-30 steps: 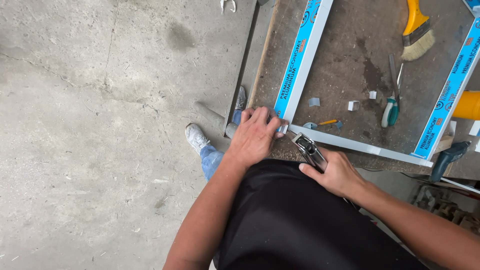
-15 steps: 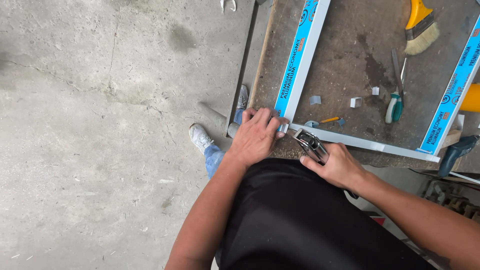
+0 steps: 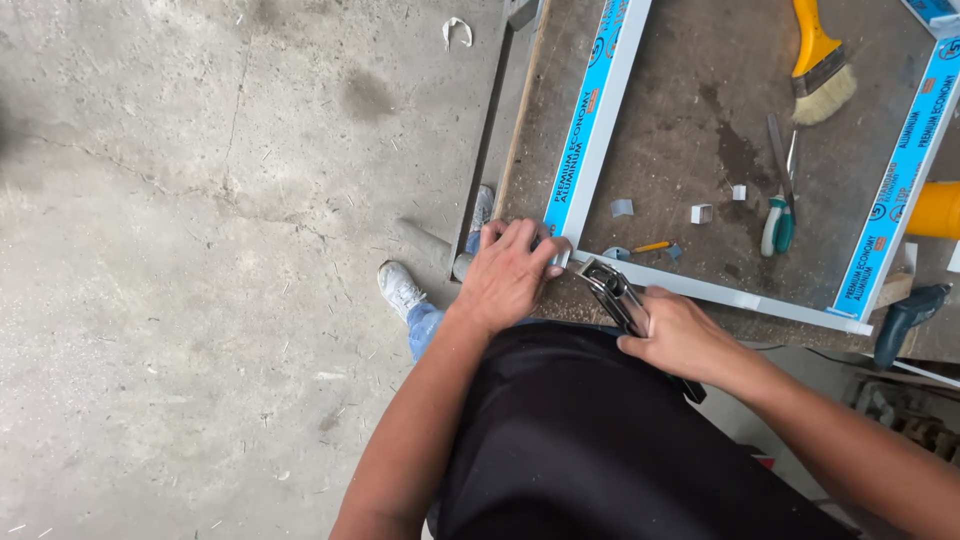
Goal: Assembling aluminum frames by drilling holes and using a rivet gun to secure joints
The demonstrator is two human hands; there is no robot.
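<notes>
The stained brown workbench (image 3: 700,120) carried the aluminium frame (image 3: 590,130); inside that frame lay a yellow-handled brush (image 3: 818,62), green-handled pliers (image 3: 778,222) and small white offcuts (image 3: 702,213).
</notes>
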